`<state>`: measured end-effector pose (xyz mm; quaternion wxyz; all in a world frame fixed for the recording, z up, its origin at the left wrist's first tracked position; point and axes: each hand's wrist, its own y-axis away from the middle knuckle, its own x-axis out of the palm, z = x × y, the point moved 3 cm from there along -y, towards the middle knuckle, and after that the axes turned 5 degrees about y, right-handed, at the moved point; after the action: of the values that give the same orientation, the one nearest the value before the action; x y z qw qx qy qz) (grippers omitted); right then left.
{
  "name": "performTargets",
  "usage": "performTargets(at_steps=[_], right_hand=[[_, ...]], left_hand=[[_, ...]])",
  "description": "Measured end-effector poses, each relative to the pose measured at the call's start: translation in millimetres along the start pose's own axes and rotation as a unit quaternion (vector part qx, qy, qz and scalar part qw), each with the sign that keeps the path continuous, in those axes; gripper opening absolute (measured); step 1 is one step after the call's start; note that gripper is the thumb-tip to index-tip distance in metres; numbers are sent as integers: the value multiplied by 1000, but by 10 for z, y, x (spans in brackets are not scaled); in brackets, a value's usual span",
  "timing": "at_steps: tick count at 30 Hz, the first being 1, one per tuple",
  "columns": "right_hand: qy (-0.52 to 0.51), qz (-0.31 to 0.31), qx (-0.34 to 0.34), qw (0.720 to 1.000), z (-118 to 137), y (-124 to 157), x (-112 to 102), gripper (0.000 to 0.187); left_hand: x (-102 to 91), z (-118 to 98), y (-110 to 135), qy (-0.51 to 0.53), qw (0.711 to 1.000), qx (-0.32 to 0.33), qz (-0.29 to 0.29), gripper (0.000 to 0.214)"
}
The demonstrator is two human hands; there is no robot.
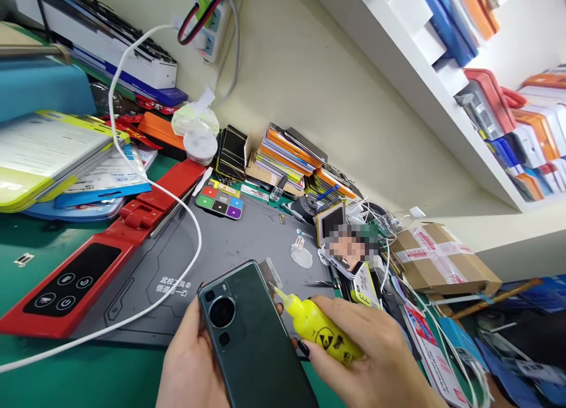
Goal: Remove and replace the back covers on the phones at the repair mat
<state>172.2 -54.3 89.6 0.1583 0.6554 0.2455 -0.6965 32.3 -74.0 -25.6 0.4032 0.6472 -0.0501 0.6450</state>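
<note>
A dark green smartphone [256,343] lies back side up in my left hand [188,361], its camera bump toward the upper left. My left fingers wrap round it, with fingertips showing at its right edge. In my right hand [371,349] is a yellow squeeze bottle [325,331] with black printed marks. Its thin nozzle points up and left, close to the phone's upper right edge; whether it touches, I cannot tell. A small clear strip of film [271,272] sits by that edge. Both hands are closed on what they hold.
A grey work mat [247,237] covers the green bench, with a red device with touch buttons [66,290] on the left. A white cable [198,237] loops across it. Behind stand stacked thin boxes [287,154]; a taped cardboard box [442,257] is at right. A shelf [411,60] overhangs.
</note>
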Motion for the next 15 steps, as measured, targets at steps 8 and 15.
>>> performTargets(at_steps=[8, 15], right_hand=[[-9, 25, 7, 1000, 23, -5, -49, 17], [29, 31, -5, 999, 72, -22, -113, 17]], left_hand=[[52, 42, 13, 106, 994, -39, -10, 67], [30, 46, 22, 84, 996, -29, -7, 52]])
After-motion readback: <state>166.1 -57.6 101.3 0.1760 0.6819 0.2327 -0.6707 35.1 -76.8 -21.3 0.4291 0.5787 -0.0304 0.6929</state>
